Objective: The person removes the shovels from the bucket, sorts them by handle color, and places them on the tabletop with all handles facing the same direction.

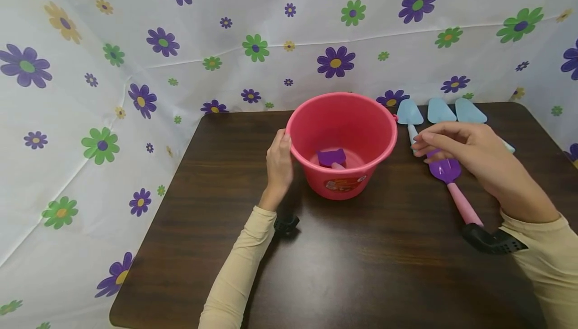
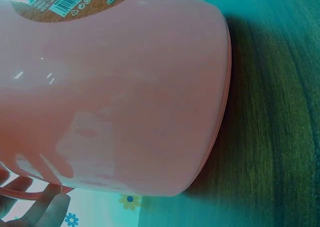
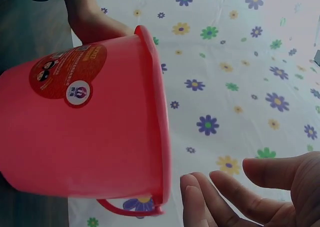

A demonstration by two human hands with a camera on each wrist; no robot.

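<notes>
A pink bucket (image 1: 341, 183) stands upright on the table, a round label on its front. Inside it lies a purple toy shovel (image 1: 331, 157), its pink handle mostly hidden by the wall. My left hand (image 1: 279, 166) holds the bucket's left side at the rim; in the left wrist view its fingers (image 2: 52, 207) are around the pink handle strip. My right hand (image 1: 480, 161) hovers right of the bucket, fingers loosely bent, thumb apart, nothing between them. Below it on the table is another purple shovel (image 1: 444, 169) with a pink handle, partly covered by the hand.
Three light blue shovels lie along the back right edge: a left one (image 1: 410, 113), a middle one (image 1: 441, 111) and a right one (image 1: 469, 112). The dark wooden table (image 1: 361, 269) meets a flowered white sheet (image 1: 289, 23) behind and at the sides.
</notes>
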